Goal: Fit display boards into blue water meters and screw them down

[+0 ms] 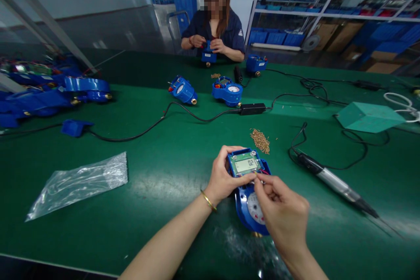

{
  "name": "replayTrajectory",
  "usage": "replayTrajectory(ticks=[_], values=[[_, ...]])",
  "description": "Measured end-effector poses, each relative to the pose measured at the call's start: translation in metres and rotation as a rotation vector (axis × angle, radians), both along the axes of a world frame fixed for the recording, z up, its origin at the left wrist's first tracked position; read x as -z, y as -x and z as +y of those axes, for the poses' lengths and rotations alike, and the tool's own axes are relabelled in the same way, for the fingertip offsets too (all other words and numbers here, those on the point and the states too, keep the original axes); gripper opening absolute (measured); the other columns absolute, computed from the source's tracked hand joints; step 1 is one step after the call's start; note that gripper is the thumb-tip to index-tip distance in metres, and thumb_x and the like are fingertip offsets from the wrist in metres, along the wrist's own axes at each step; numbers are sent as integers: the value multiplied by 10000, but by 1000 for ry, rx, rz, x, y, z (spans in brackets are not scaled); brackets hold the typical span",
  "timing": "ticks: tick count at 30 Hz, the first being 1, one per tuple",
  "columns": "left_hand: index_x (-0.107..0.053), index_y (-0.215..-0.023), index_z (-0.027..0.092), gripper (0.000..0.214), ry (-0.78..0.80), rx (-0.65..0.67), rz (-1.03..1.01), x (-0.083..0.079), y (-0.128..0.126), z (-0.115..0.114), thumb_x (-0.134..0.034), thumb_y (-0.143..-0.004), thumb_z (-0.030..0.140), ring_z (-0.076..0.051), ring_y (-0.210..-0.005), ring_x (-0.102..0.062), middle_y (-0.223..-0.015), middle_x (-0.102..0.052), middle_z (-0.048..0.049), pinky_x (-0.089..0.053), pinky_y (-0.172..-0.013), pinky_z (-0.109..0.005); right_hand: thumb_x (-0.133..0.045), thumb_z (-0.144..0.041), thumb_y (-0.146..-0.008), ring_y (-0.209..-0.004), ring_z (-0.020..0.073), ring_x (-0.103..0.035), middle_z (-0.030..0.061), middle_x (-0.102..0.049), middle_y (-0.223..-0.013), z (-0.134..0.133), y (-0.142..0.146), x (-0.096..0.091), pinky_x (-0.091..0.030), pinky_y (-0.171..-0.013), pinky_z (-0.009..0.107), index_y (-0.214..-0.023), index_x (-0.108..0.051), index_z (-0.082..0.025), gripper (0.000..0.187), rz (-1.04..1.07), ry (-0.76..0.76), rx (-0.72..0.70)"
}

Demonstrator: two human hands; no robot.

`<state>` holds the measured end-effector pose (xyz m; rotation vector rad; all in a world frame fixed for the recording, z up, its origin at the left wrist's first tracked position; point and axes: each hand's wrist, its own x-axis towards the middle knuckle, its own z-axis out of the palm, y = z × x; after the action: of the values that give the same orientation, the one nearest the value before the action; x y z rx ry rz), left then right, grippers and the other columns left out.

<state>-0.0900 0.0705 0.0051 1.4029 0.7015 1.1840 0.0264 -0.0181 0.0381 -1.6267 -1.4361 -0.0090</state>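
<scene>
A blue water meter (pixel 242 208) lies in front of me, with its upper housing uncovered. Inside that housing sits a green circuit board with a lit-grey LCD screen (pixel 245 165); below it is a round dial (pixel 255 210), partly covered by my right hand. My left hand (pixel 221 177) grips the meter's left side, its thumb laid across the board's lower edge. At that same edge, my right hand (pixel 285 205) pinches thumb and forefinger beside thin red wires (pixel 264 172). What the pinch holds is too small to make out.
Behind the meter lies a pile of small brass screws (pixel 260 141). An electric screwdriver (pixel 331 181) rests at right, a plastic bag (pixel 82 181) at left. Black cables cross toward other meters (pixel 228 92). A green box (pixel 369 117) stands right; a co-worker (pixel 213 30) sits opposite, handling a meter.
</scene>
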Motion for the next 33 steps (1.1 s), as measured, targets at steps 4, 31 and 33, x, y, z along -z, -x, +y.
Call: replayTrajectory(ticks=[4,31,33], values=[[-575,-1091,192,559,-22,-32,5,-3,-2,-2,-875,-631,295,-214,-1046,-643,-1132,-649,-72,-515,-927,-329,-587,-239,-928,-432,67,-549,-64,-568,-534,-1,2,-2,-414,-492,180,-776,-638,-168,176,-184,-64,38],[-552,-1079,199,536,-109,-105,78,-1,-3,-5,-845,-640,286,-230,-1093,-634,-1143,-654,-84,-517,-966,-370,-524,-257,-953,-370,68,-480,-81,-506,-485,-6,-2,-6,-371,-433,184,-809,-630,-169,200,-108,56,-52],[-553,-1078,199,529,-110,-107,81,-1,-3,-5,-841,-643,288,-232,-1092,-635,-1140,-655,-84,-519,-967,-373,-514,-263,-958,-375,72,-493,-77,-508,-485,-5,-2,-5,-371,-442,191,-813,-640,-161,218,-145,49,-40]])
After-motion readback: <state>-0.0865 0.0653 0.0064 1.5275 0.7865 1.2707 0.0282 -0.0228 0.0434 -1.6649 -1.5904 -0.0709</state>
